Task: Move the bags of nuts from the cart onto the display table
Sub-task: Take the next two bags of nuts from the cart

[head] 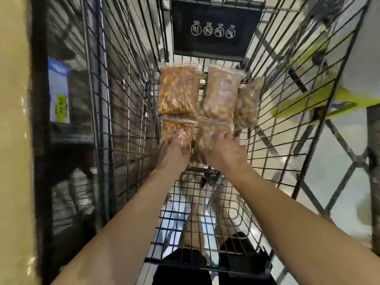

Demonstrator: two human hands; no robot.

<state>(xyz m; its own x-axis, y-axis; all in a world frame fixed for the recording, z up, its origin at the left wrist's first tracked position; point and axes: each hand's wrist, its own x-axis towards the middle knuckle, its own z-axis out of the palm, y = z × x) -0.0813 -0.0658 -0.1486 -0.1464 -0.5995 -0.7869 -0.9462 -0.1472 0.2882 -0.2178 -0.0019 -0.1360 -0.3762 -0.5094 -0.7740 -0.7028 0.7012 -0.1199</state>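
Observation:
Several clear bags of nuts lie on the floor of a wire shopping cart (273,124). Far row: an orange-brown bag (178,89), a paler bag (221,93) and a smaller bag (247,103) leaning on the right wall. Near row: an orange bag (178,131) and a brown bag (207,136). My left hand (174,150) grips the near end of the orange near bag. My right hand (224,149) lies over the brown near bag, fingers curled round its right edge. Both arms reach deep into the basket.
The cart's black child-seat flap (213,27) with warning icons stands at the far end. A dark shelf with a blue and yellow label (59,93) runs along the left. A yellow-green object (320,99) lies beyond the right wall. My legs and dark shoes show beneath the cart.

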